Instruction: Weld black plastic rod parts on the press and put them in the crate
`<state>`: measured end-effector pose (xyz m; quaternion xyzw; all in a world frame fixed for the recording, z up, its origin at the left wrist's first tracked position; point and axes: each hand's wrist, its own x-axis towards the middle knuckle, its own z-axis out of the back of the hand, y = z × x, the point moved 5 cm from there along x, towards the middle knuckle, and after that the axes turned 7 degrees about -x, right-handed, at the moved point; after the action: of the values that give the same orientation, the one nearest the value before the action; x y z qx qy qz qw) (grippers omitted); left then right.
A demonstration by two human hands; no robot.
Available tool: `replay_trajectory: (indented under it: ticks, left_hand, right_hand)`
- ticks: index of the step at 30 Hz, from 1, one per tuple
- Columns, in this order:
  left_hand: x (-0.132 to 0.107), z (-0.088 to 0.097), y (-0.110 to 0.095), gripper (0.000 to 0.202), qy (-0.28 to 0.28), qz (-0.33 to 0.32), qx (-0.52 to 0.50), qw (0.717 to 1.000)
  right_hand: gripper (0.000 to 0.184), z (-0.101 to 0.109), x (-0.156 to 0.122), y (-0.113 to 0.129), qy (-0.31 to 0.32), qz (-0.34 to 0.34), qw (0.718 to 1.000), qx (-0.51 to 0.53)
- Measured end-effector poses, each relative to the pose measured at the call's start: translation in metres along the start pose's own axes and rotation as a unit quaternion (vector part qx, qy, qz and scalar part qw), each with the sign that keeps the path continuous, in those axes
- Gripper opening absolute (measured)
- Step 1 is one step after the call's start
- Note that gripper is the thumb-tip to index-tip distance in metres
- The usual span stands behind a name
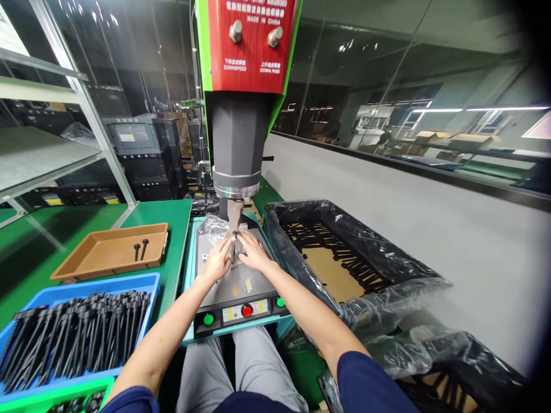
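Note:
Both hands meet under the tip of the metal horn (235, 213) of an ultrasonic welding machine (239, 135). My left hand (216, 259) has its fingertips against a small black plastic part (235, 235) at the fixture. From the other side, my right hand (253, 250) presses its fingers to the same part. Most of that part is hidden by the fingers and the horn. Clear plastic film (213, 228) lies just behind my left hand. Beneath the hands is the machine's grey base plate (219, 292).
A blue tray (155, 281) full of long black plastic parts stands at left. Behind it, a brown tray (103, 252) holds two black pieces. A bag-lined bin (331, 212) with black parts stands at right. Green buttons (209, 319) flank a red button (247, 310).

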<state>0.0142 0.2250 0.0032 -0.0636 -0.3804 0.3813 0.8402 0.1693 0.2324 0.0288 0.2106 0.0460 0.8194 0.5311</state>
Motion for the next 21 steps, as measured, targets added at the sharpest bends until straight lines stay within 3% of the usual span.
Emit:
replay_trajectory:
  ticks: [12,21]
  left_hand:
    - [-0.012,-0.017,-0.006,0.082,-0.016,0.036,-0.11,0.993]
    - [-0.009,0.001,-0.014,0.07,-0.025,0.053,-0.045,0.997]
  right_hand:
    - [0.082,-0.002,-0.003,0.001,0.008,-0.014,1.0,0.013]
    - [0.077,0.007,-0.021,-0.011,-0.102,0.004,0.994,0.039]
